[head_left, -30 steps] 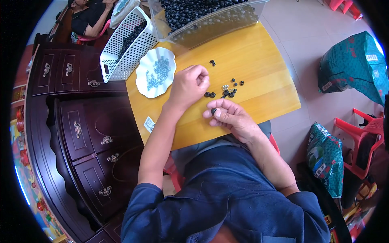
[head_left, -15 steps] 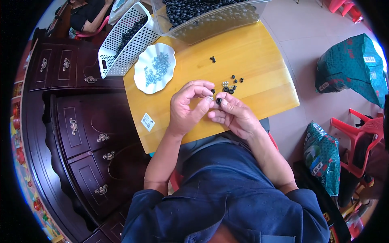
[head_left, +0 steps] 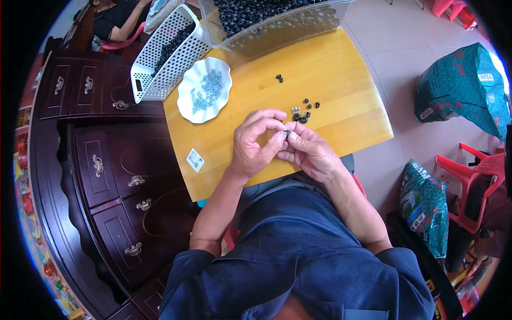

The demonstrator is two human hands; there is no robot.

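Over the near edge of the yellow table, my two hands meet at the fingertips. My right hand pinches a small round black plastic part between thumb and fingers. My left hand is closed in a pinch right against that part; the small clear piece it held is now hidden by the fingertips. Just beyond the hands lie several loose black parts and a few small clear pieces. A white wavy-rimmed plate with many clear pieces stands to the left of them.
A clear bin full of black parts stands at the table's far edge, beside a white perforated basket. A label card lies on the table. Dark drawers flank the left; teal bags and a red chair stand right.
My left hand has moved right and its fingertips have come up to the black part in my right hand. The clear piece in its pinch has gone out of sight.
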